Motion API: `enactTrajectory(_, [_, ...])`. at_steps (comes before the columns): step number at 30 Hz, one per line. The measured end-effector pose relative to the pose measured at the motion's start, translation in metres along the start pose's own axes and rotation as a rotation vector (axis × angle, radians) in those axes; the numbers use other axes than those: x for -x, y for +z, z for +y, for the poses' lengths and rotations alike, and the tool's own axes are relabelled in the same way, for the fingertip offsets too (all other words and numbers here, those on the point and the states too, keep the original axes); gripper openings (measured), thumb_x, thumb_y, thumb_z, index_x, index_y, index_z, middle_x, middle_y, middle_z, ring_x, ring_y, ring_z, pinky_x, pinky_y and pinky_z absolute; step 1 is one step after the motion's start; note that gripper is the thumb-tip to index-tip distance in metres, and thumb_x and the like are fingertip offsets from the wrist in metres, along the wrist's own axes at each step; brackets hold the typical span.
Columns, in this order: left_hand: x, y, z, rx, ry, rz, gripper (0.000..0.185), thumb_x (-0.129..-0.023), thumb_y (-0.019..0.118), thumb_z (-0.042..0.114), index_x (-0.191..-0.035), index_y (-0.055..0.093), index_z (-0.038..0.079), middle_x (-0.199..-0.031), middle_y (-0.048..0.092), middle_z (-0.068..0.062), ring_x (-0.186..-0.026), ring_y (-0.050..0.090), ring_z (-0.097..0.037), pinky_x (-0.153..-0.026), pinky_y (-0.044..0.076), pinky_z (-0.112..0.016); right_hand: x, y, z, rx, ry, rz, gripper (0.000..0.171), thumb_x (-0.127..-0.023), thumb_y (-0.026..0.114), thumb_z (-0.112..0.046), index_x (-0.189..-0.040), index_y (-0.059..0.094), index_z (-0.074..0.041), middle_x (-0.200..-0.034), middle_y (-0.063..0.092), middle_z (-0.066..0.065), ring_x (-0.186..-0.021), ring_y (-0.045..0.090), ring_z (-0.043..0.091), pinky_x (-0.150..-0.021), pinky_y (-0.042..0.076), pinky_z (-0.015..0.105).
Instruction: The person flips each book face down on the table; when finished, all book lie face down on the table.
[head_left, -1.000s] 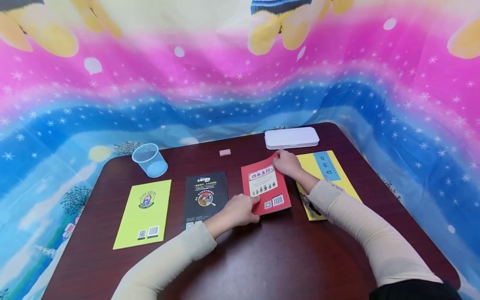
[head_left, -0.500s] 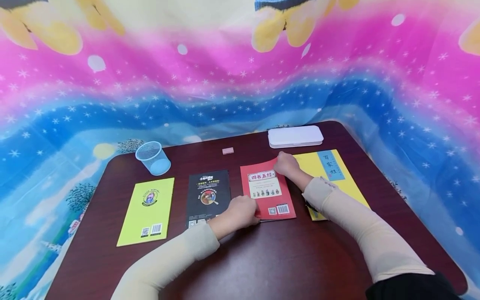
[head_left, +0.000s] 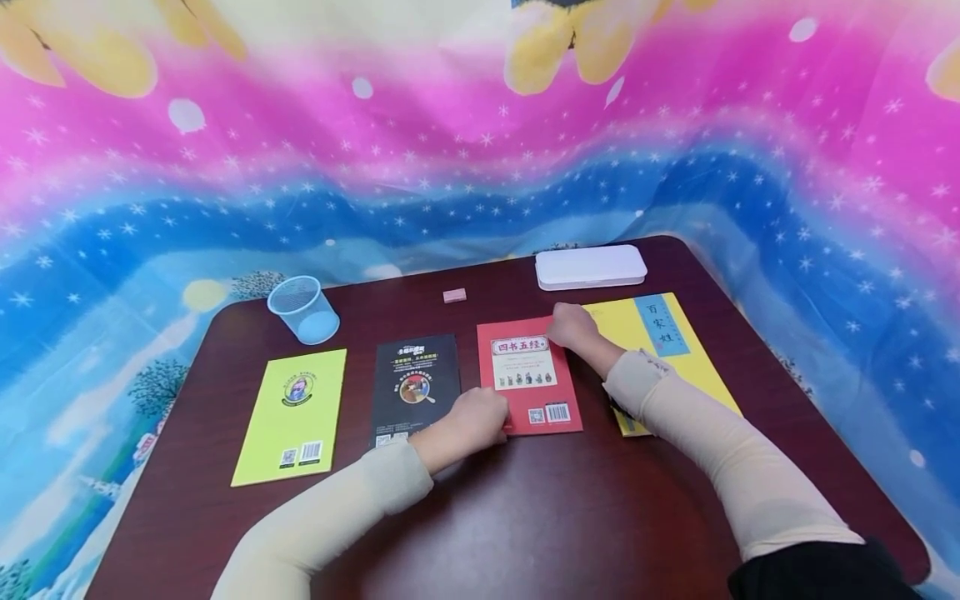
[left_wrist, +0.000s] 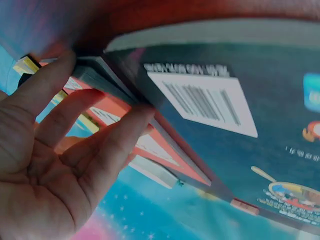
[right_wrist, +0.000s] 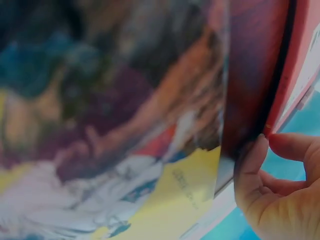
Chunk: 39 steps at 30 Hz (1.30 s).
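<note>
A red book (head_left: 522,364) with a white label and barcode lies flat on the table between my hands. My left hand (head_left: 474,421) grips its near left corner; in the left wrist view, the thumb is at the near edge and the fingers (left_wrist: 125,135) bend against the side edge. At the far right corner, my right hand (head_left: 576,332) pinches the edge, with thumb and index fingertip meeting there in the right wrist view. Just left of it lies a black book (head_left: 415,383), partly behind my left hand. A yellow book (head_left: 693,379) lies under my right forearm.
A lime-green book (head_left: 292,417) lies at the left of the dark wooden table (head_left: 525,517). Along the back stand a blue mesh pen cup (head_left: 303,312), a small pink eraser (head_left: 454,296) and a white case (head_left: 591,267). A printed curtain (head_left: 450,192) hangs behind the table.
The red book was tilted with its far right corner raised; it has turned straighter and come down flat. Both hands have stayed on its corners, and the left fingers have drawn back to its edge.
</note>
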<state>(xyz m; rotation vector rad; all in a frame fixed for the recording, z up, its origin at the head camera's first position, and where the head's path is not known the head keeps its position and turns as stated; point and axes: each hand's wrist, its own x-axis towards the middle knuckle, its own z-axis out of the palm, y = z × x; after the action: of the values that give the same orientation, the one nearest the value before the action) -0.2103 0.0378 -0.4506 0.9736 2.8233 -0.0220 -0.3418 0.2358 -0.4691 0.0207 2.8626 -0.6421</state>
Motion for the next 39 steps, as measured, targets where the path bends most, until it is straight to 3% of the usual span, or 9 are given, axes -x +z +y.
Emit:
enactTrajectory(3, [-0.001, -0.002, -0.002, -0.023, 0.012, -0.005, 0.023, -0.073, 0.081, 0.032, -0.076, 0.070, 0.013, -0.057, 0.058, 0.004, -0.053, 0.051, -0.009, -0.053, 0.046, -0.024, 0.002, 0.001, -0.005, 0.074, -0.030, 0.022, 0.034, -0.086, 0.058, -0.014, -0.115, 0.058, 0.004, -0.108, 0.056, 0.019, -0.092, 0.052, 0.028, -0.077, 0.047, 0.040])
enactTrajectory(6, [-0.001, -0.003, -0.003, -0.044, 0.030, -0.004, 0.023, -0.073, 0.081, 0.033, -0.075, 0.070, 0.013, -0.059, 0.059, 0.004, -0.053, 0.051, -0.009, -0.054, 0.047, -0.024, 0.004, 0.002, -0.011, 0.150, -0.056, 0.025, 0.040, -0.086, 0.059, -0.013, -0.122, 0.056, 0.004, -0.116, 0.051, 0.021, -0.097, 0.050, 0.028, -0.080, 0.048, 0.043])
enactTrajectory(12, [0.000, -0.007, -0.006, -0.036, 0.045, -0.003, 0.022, -0.073, 0.080, 0.032, -0.073, 0.069, 0.014, -0.061, 0.061, 0.004, -0.054, 0.051, -0.009, -0.054, 0.047, -0.024, 0.007, 0.003, -0.018, 0.224, -0.078, 0.018, 0.040, -0.084, 0.063, -0.013, -0.120, 0.058, 0.002, -0.117, 0.049, 0.019, -0.093, 0.052, 0.026, -0.075, 0.049, 0.038])
enactTrajectory(20, [0.000, -0.004, -0.009, -0.013, 0.049, 0.035, 0.020, -0.075, 0.079, 0.030, -0.077, 0.071, 0.013, -0.062, 0.062, 0.003, -0.055, 0.052, -0.009, -0.057, 0.048, -0.026, 0.005, -0.003, -0.019, 0.250, -0.103, 0.000, 0.040, -0.084, 0.063, -0.013, -0.120, 0.058, 0.004, -0.127, 0.047, 0.020, -0.102, 0.050, 0.027, -0.081, 0.049, 0.040])
enactTrajectory(28, [0.000, -0.001, -0.006, -0.022, 0.045, 0.047, 0.018, -0.076, 0.079, 0.029, -0.078, 0.072, 0.012, -0.062, 0.063, 0.003, -0.059, 0.058, -0.011, -0.059, 0.051, -0.028, 0.002, -0.001, -0.016, 0.270, -0.107, -0.027, 0.036, -0.084, 0.065, -0.015, -0.115, 0.061, 0.003, -0.108, 0.055, 0.014, -0.092, 0.053, 0.024, -0.081, 0.048, 0.038])
enactTrajectory(39, [0.002, 0.006, -0.003, 0.007, 0.028, 0.041, 0.015, -0.076, 0.079, 0.029, -0.075, 0.073, 0.015, -0.063, 0.064, 0.005, -0.060, 0.058, -0.009, -0.060, 0.051, -0.027, 0.000, 0.002, -0.017, 0.285, -0.140, -0.056, 0.028, -0.085, 0.063, -0.014, -0.108, 0.065, 0.002, -0.104, 0.058, 0.014, -0.090, 0.052, 0.023, -0.081, 0.047, 0.037])
